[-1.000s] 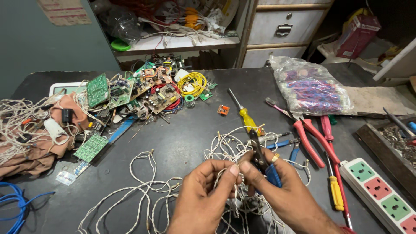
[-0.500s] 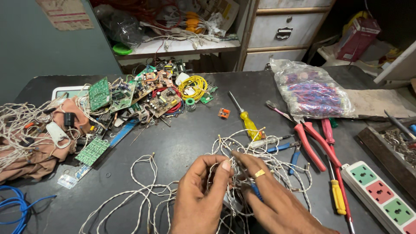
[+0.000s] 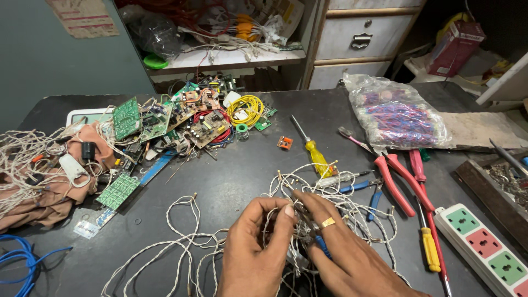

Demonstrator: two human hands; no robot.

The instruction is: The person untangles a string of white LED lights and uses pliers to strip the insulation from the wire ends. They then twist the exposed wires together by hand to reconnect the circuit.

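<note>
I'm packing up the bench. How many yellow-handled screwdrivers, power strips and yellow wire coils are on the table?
Yellow-handled screwdrivers: 2
Power strips: 1
Yellow wire coils: 1
Total: 4

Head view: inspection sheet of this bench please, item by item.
Surface: dark matte tabletop, crowded.
Job's things: tangle of thin white twisted wires, pinched by both hands; a blue-handled tool shows under the right hand.
Clutter: heap of green circuit boards, yellow-handled screwdriver, red-handled pliers, clear bag of coloured parts, white power strip with green and red sockets.
Grippers: left hand and right hand meet on the wires, fingers closed.
Cables: yellow wire coil, blue cable at left edge.
Surroundings: grey drawers, cluttered white shelf.
</note>
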